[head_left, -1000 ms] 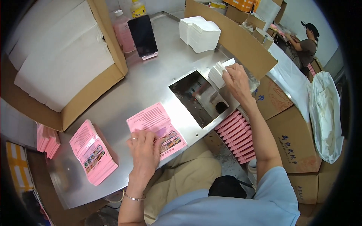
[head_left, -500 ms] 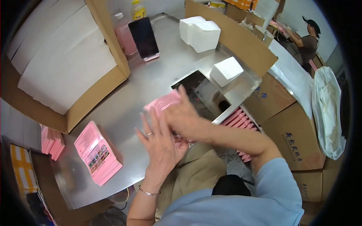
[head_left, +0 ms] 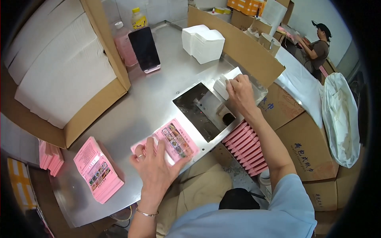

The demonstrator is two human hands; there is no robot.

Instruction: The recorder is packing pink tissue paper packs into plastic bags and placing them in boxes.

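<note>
On the metal table a pink printed wrapper (head_left: 174, 139) lies with its row of small pictures facing up. Across its near left part rests my left hand (head_left: 154, 160), fingers bent and thumb at the near edge, pressing and holding it. A strip of white shows between those fingers, partly hidden. Farther right, my right hand (head_left: 241, 93) pinches folded white tissues (head_left: 224, 85) at the small stack beside the table's opening (head_left: 204, 111). At the left is a neat pile of the same pink wrappers (head_left: 99, 170).
A larger white tissue stack (head_left: 203, 43) stands at the back, near a cardboard strip (head_left: 238, 43). A phone (head_left: 144, 49) leans by bottles; a carton of white tissues (head_left: 63, 71) fills the left. Pink packets (head_left: 248, 148) sit in rows below the right edge. Another person (head_left: 317, 49) works far right.
My hands have parted. The right has moved away to the white tissues beyond the opening, while the left stays with a pink wrapper, now lying flat on the table.
</note>
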